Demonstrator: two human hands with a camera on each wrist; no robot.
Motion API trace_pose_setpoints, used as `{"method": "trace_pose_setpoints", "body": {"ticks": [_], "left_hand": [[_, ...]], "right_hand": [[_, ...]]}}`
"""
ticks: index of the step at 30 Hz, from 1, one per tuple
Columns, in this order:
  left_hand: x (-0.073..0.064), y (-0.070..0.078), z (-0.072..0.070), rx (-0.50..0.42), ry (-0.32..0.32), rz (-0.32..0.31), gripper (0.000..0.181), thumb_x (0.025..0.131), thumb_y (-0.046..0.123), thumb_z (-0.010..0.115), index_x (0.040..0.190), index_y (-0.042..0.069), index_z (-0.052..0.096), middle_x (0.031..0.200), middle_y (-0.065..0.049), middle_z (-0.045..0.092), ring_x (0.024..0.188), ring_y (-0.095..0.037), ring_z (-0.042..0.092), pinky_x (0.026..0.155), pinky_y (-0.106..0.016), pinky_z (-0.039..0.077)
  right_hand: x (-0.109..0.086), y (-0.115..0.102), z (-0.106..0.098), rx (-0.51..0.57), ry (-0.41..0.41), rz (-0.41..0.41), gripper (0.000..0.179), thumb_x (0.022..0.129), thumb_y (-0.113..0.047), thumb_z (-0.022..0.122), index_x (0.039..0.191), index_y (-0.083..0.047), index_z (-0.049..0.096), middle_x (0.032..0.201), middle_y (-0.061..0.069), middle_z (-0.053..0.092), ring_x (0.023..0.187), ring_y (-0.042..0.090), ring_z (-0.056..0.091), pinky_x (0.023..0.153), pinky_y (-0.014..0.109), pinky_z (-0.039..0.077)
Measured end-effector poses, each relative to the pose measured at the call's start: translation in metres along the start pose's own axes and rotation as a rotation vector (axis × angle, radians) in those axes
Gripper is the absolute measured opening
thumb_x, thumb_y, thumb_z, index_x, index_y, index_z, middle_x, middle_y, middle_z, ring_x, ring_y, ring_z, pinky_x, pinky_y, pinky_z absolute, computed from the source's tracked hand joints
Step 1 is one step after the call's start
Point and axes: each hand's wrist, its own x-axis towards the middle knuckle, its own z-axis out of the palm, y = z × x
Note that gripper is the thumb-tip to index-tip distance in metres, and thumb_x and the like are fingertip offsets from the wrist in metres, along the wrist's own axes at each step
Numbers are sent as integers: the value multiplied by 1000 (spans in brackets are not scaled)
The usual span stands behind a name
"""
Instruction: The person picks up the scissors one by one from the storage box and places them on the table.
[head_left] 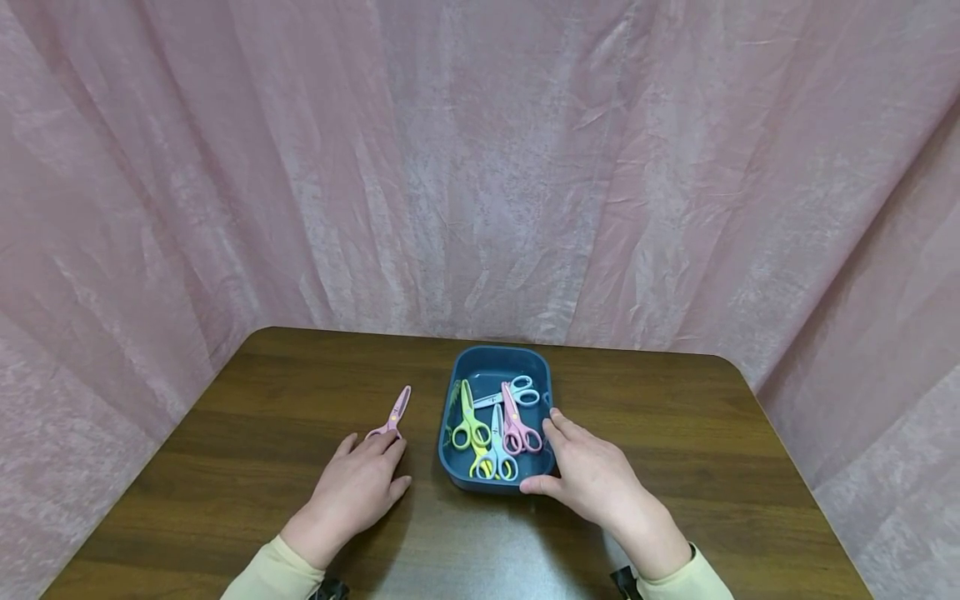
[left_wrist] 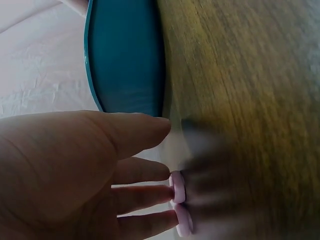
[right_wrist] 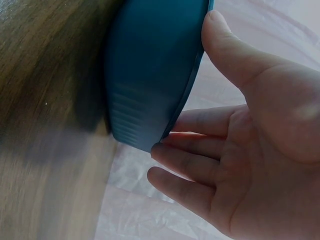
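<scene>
Pink scissors point(head_left: 400, 408) lie on the wooden table left of a dark blue tray. My left hand point(head_left: 354, 486) reaches over their handle end, and its fingertips touch the pink finger loops point(left_wrist: 178, 187) in the left wrist view; the thumb stands apart. Against the right side and near right corner of the blue tray point(head_left: 444, 454) rests my right hand point(head_left: 596, 471), thumb on the rim and fingers fairly straight along the wall. Inside the tray lie green scissors point(head_left: 466, 408), pink scissors point(head_left: 511, 412), light blue scissors point(head_left: 497, 437), more light blue ones point(head_left: 528, 392) behind, and yellow scissors point(head_left: 478, 458) partly covered.
The brown wooden table point(head_left: 300, 383) has rounded far corners. Behind it hangs a pink curtain point(head_left: 480, 167), which also runs down both sides. A dark band point(head_left: 624, 582) shows at the right wrist.
</scene>
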Motion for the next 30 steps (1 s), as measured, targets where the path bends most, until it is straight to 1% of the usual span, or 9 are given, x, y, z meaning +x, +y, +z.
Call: {"method": "trace_pose_setpoints", "body": {"ticks": [4,8,16,21,26,30], "left_hand": [[1,0,-1,2,-13,-7,53,97,32,86,136,0,72,147,-19,67,139,-41,62,114,-70,43],[1,-1,-1,2,-9,-1,53,96,31,87,136,-1,72,145,-19,68,138,-40,63,113,-69,44],[0,0,-1,9,46,21,52,92,26,90,132,-4,73,138,-21,68,133,-38,64,112,-62,48],[0,0,-2,15,44,18,52,93,27,89,131,-4,73,137,-24,68,134,-38,64,114,-59,48],[1,0,-2,30,46,17,51,92,28,89,129,-3,73,135,-22,70,132,-37,65,113,-60,48],[3,-2,-5,43,15,-14,50,94,29,88,131,-1,73,138,-20,70,134,-37,65,112,-65,47]], "right_hand": [[0,0,0,0,0,3,100,86,-62,89,153,5,60,163,25,53,146,40,58,112,57,52],[0,-1,0,6,-9,8,101,86,-63,89,153,5,59,164,25,52,146,40,57,112,58,52],[0,-1,0,7,-13,12,101,86,-63,89,154,5,59,164,24,52,147,40,57,112,58,52],[0,-1,0,12,-12,10,101,86,-63,89,154,5,59,164,25,52,147,40,57,112,58,52],[0,-1,-1,12,-7,9,101,85,-62,89,154,5,59,164,25,52,146,41,57,113,58,52],[0,0,-1,13,-6,4,100,86,-62,89,154,6,59,163,25,52,146,41,57,112,58,52]]}}
